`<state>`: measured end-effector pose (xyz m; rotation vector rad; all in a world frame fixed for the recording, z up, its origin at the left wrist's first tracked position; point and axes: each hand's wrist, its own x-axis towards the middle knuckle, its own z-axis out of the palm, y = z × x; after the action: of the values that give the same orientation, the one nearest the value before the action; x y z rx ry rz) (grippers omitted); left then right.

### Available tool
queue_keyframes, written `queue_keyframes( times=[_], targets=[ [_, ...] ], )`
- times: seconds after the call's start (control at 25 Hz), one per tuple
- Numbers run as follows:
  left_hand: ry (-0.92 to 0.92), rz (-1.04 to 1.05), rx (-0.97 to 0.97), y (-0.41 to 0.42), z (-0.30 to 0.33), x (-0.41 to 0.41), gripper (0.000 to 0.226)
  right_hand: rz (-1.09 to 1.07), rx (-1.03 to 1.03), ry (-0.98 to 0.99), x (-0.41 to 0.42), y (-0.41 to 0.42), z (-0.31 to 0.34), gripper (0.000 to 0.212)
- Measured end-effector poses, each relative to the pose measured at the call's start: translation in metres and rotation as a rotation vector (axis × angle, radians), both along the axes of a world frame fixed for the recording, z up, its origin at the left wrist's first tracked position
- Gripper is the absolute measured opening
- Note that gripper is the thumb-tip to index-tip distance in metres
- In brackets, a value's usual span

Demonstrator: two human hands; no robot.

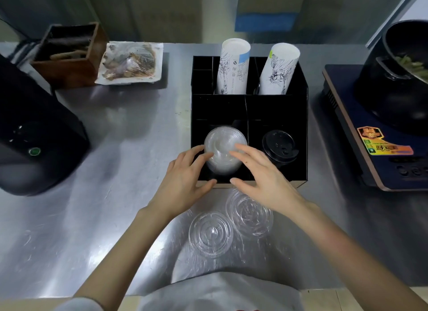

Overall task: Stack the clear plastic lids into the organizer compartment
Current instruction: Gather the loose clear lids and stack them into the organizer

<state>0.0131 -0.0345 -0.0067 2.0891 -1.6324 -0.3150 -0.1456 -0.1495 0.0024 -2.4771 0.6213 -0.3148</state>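
A stack of clear plastic lids stands in the front left compartment of the black organizer. My left hand touches the stack's left side with spread fingers. My right hand rests its fingertips on the stack's top and right side, thumb at the organizer's front edge. Neither hand clearly grips the stack. Two loose clear lids lie on the steel counter in front: one near the middle, another to its right, partly under my right wrist.
Black lids fill the front right compartment. Two rolls of paper cups stand in the back compartments. An induction cooker with a black pot is at right, a dark appliance at left, a wrapped food tray behind.
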Motion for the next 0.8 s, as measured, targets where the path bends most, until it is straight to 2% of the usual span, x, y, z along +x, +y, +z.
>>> queue_keyframes(
  times=[0.28, 0.8],
  targets=[
    [0.035, -0.011, 0.067, 0.043, -0.020, -0.013, 0.064, 0.094, 0.121, 0.045, -0.015, 0.038, -0.012, 0.054],
    [0.105, -0.020, 0.217, 0.089, -0.067, -0.042, 0.083, 0.226, 0.036, 0.294, -0.027, 0.074, -0.059, 0.075]
  ],
)
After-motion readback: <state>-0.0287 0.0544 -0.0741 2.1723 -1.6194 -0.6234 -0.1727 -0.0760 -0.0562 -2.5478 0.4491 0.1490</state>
